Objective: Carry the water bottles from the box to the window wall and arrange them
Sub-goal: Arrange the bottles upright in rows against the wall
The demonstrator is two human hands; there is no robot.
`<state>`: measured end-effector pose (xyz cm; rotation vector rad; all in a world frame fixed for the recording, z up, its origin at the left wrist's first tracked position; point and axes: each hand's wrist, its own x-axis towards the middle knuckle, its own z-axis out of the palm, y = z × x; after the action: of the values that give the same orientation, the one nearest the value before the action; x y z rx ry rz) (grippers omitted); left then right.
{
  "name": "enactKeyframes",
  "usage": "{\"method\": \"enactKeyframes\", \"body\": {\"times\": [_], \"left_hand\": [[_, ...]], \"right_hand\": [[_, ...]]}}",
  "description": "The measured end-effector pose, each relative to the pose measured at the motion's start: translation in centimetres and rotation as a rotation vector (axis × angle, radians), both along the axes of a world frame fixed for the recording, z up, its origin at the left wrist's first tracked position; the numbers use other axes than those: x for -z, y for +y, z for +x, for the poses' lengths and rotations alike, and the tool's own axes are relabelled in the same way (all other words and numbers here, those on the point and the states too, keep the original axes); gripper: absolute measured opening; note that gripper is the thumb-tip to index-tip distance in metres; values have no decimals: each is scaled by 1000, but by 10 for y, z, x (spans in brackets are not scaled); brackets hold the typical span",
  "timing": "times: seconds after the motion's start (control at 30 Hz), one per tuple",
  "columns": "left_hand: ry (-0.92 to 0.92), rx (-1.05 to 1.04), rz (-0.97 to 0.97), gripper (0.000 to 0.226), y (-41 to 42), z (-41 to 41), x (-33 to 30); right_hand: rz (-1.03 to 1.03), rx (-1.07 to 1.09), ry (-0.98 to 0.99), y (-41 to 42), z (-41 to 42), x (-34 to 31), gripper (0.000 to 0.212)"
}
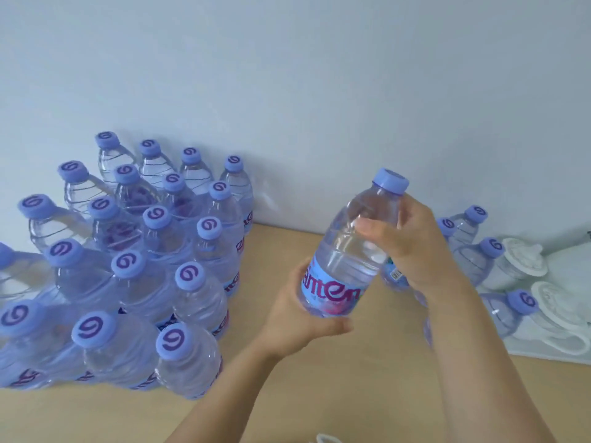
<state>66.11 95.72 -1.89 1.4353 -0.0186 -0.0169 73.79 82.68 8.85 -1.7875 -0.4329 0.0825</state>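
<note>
**One bottle in two hands, rows standing by the wall**

Nearest to me are the person's two bare forearms, reaching out over the pale wooden floor (367,394). Between them a water bottle (348,251) is held off the floor, tilted with its plain lilac cap leaning right and toward the wall. The left hand (297,318) cups its base, fingers curled round the blue label with pink lettering. The right hand (412,247) grips the clear upper body, thumb pressed across the front just below the shoulder.

To the left, a packed block of bottles (134,266) stands upright in rows, the far row touching the white wall (319,91), the near rows running off the left edge of view. Each cap carries a purple swirl.

Behind the right forearm, a smaller cluster of bottles (479,251) stands close to the wall, partly hidden by the arm. Just beside them on the right lie white, ridged plastic pieces (527,260) on a pale sheet; I cannot tell what they are.
</note>
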Motion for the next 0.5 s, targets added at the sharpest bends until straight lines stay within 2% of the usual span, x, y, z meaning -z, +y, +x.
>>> {"method": "enactKeyframes", "body": {"times": [0.07,0.13,0.2,0.23,0.3,0.4,0.5], "left_hand": [[22,33,11,59,-1,5,0],[72,-178,43,62,-14,9,2],[93,-391,114,64,-24,9,4],[86,-425,136,66,-27,10,6],[61,-360,116,72,-26,9,10],[41,-171,-22,76,-16,10,11],[80,-200,36,73,-8,20,11]], "right_hand": [[66,-80,49,5,6,-1,38],[49,-33,86,13,12,2,44],[-100,77,76,20,16,8,49],[-179,146,60,22,19,11,53],[-185,199,61,19,26,15,49],[48,29,161,12,34,19,32],[105,9,210,10,42,31,47]]}}
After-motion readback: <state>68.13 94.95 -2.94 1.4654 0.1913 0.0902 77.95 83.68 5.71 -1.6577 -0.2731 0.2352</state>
